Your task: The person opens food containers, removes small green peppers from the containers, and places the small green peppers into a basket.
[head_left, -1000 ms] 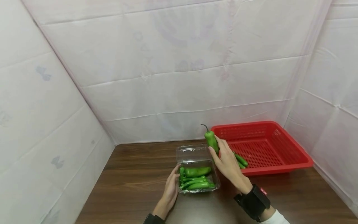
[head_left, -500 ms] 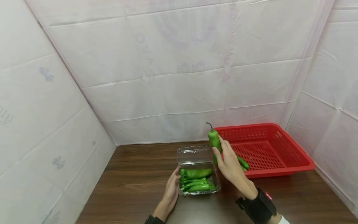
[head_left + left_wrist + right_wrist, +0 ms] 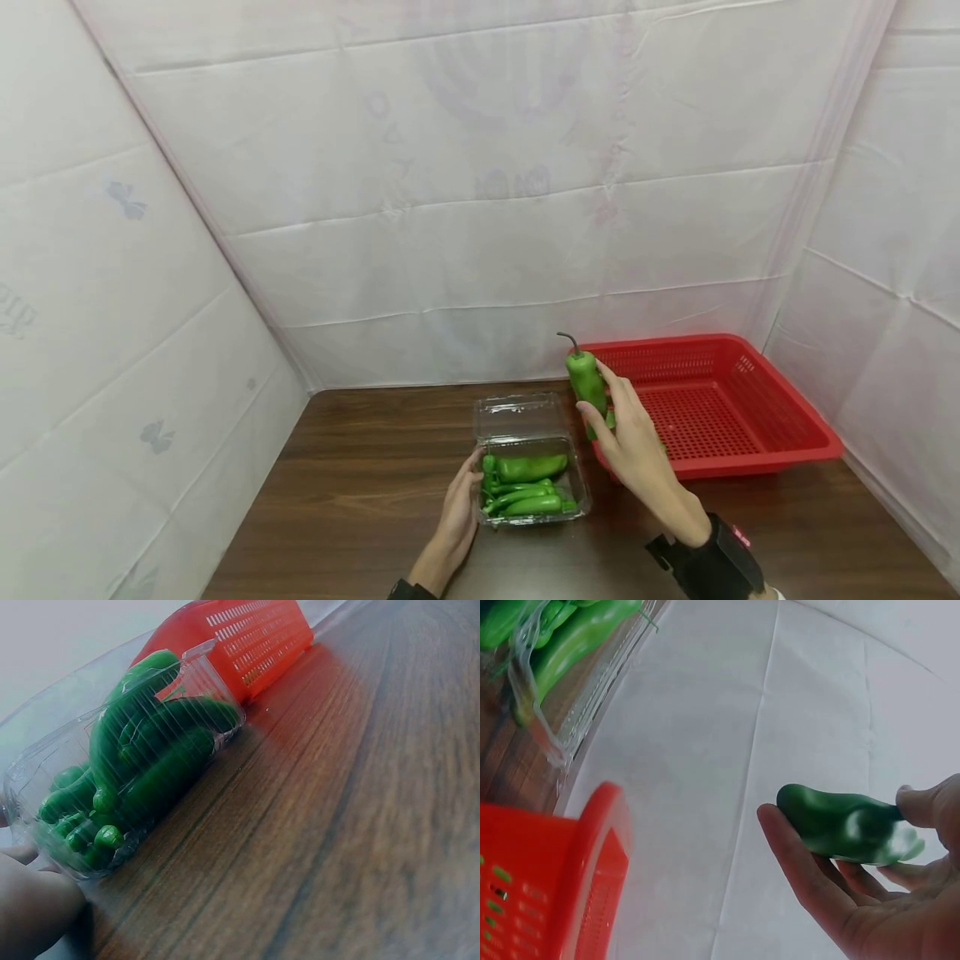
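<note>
Nearest, the left hand (image 3: 459, 508) rests with relaxed fingers against the left wall of the clear plastic clamshell box (image 3: 531, 479), which holds several green peppers (image 3: 527, 483). Right of the box, the right hand (image 3: 637, 446) grasps a long green pepper with a curled stalk (image 3: 587, 382), upright. Over the last second it has drifted rightward, now above the near rim of the red perforated plastic basket (image 3: 750, 400) beyond the box.

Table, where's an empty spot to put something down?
The brown table is bare left of the clear box, out to the white sheet. The red basket floor looks mostly bare too. It is crowded between box and basket, where the right hand holds a pepper.
</note>
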